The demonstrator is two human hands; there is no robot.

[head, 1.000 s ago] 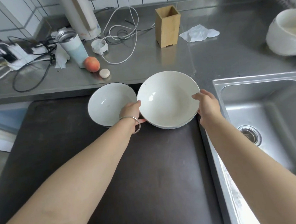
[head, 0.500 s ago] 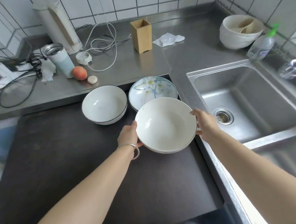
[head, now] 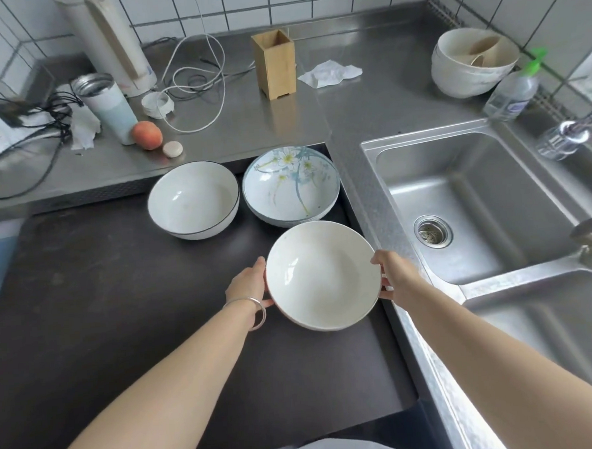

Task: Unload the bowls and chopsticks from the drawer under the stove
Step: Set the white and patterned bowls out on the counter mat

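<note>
I hold a plain white bowl [head: 323, 274] by its rim over the dark stove top [head: 120, 302]. My left hand [head: 248, 287] grips its left edge and my right hand [head: 393, 276] grips its right edge. Behind it, on the stove top, stands a stack of flower-patterned bowls [head: 291, 185]. To their left sits a white bowl with a dark rim [head: 194, 198]. An empty wooden chopstick holder [head: 274, 64] stands on the steel counter at the back. The drawer and any chopsticks are out of view.
A double steel sink [head: 475, 208] lies to the right, with a tap [head: 564, 138] and a soap bottle [head: 512, 89]. White bowls [head: 471, 65] stand stacked at the back right. A tumbler [head: 108, 105], a peach [head: 147, 135], cables [head: 194, 85] and a tissue [head: 329, 73] crowd the back counter.
I have drawn the white bowl back toward me, off the flowered stack, which has come into sight behind it. Both hands keep their grip on the rim.
</note>
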